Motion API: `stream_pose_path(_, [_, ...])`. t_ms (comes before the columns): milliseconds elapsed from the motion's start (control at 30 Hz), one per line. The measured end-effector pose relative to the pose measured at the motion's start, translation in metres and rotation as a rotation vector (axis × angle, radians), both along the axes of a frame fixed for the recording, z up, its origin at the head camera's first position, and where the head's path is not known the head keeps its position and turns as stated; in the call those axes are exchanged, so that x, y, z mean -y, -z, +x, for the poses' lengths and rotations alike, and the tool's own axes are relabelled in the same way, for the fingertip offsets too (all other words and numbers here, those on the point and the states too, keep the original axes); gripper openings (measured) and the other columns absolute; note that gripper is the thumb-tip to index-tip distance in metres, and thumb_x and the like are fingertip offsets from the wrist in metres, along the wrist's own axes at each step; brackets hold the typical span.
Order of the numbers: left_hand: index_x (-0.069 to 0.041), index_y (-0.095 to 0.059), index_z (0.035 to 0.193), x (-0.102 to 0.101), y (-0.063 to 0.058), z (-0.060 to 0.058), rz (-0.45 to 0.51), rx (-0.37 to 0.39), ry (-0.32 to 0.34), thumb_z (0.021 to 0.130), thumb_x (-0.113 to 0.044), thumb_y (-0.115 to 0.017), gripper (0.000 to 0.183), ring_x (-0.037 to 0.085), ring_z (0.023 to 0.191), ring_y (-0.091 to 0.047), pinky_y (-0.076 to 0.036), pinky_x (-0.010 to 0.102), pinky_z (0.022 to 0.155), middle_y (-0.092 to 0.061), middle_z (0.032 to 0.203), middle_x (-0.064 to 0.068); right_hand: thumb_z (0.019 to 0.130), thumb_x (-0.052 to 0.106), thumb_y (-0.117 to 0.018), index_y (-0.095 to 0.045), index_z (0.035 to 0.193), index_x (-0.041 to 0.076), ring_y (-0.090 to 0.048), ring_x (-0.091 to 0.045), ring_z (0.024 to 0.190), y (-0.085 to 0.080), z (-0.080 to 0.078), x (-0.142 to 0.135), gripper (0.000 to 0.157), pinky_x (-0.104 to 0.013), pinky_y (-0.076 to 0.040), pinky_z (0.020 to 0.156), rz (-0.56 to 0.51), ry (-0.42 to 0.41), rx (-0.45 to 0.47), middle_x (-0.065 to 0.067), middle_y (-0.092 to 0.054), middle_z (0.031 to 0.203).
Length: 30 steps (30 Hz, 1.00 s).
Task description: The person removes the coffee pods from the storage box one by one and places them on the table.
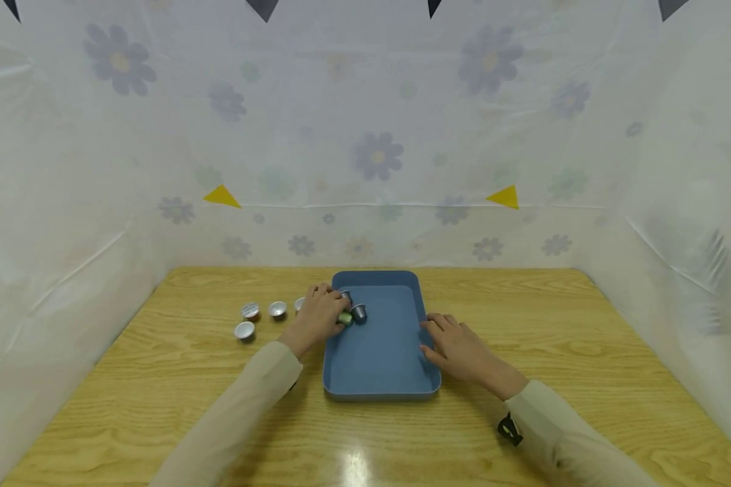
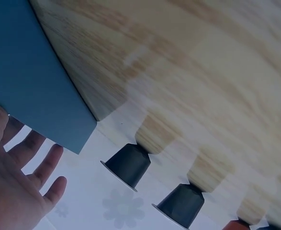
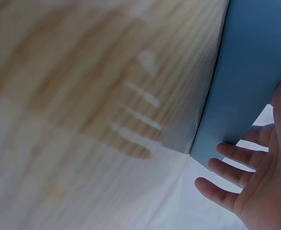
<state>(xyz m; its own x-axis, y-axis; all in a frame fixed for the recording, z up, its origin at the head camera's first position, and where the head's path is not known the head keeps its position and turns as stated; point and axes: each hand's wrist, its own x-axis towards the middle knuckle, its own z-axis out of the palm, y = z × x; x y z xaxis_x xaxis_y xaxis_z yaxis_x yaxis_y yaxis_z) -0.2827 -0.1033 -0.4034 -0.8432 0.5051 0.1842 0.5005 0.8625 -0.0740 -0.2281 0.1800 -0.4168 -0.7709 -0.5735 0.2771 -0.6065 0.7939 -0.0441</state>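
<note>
My left hand (image 1: 320, 312) reaches over the left rim of a blue rectangular tray (image 1: 380, 365). A green coffee capsule (image 1: 345, 318) sits between its thumb and fingers. Right beside it in the tray lie a dark coffee capsule (image 1: 359, 312) and another capsule (image 1: 346, 296), partly covered by the fingers. Seen from the left wrist, the other fingers stretch loosely past the tray wall (image 2: 39, 81), and the thumb's grip is hidden. At the tray's right wall (image 3: 245, 72), my right hand (image 1: 459, 346) rests with fingers spread, fingertips right at the rim.
Left of the tray, several coffee capsules stand lid up on the wooden table (image 1: 176, 379), among them a white-lidded capsule (image 1: 244, 331) and a capsule with a printed lid (image 1: 250, 311). A flower-patterned white sheet (image 1: 371, 108) encloses the table's back and sides.
</note>
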Motion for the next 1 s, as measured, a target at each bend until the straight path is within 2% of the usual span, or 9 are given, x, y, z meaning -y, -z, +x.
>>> stream_pose_path(333, [-0.019,-0.065,0.104,0.0018,-0.0012,0.0015,0.009,-0.015,0.021,0.076,-0.032,-0.074,0.032,0.028,0.109,-0.048,-0.034,0.050,0.099,-0.062,0.109,0.004,0.091,0.031,-0.054,-0.054,0.120,0.003,-0.049,-0.033,0.114,0.0004,-0.0002,-0.0002,0.040,-0.049,-0.047,0.079,-0.001,-0.005,0.008,-0.019,-0.050,0.126])
stream_pose_path(667, [-0.019,-0.066,0.101,0.0032,-0.0013,0.0024,0.017,-0.075,0.036,0.074,-0.036,-0.075,0.033,0.027,0.106,-0.050,-0.036,0.048,0.097,-0.062,0.105,0.004,0.091,0.032,-0.055,-0.054,0.120,0.003,-0.049,-0.033,0.114,0.0003,-0.0001,0.0001,0.041,-0.049,-0.046,0.080,0.004,0.002,0.012,-0.018,-0.050,0.126])
stream_pose_path(1000, [-0.018,-0.062,0.100,0.0043,-0.0047,0.0028,0.044,-0.068,0.046,0.073,-0.035,-0.075,0.035,0.026,0.104,-0.050,-0.036,0.047,0.095,-0.061,0.102,0.004,0.091,0.031,-0.055,-0.054,0.120,0.002,-0.049,-0.033,0.114,-0.0002,-0.0001,0.0005,0.042,-0.048,-0.047,0.078,0.005,0.004,0.008,-0.019,-0.051,0.125])
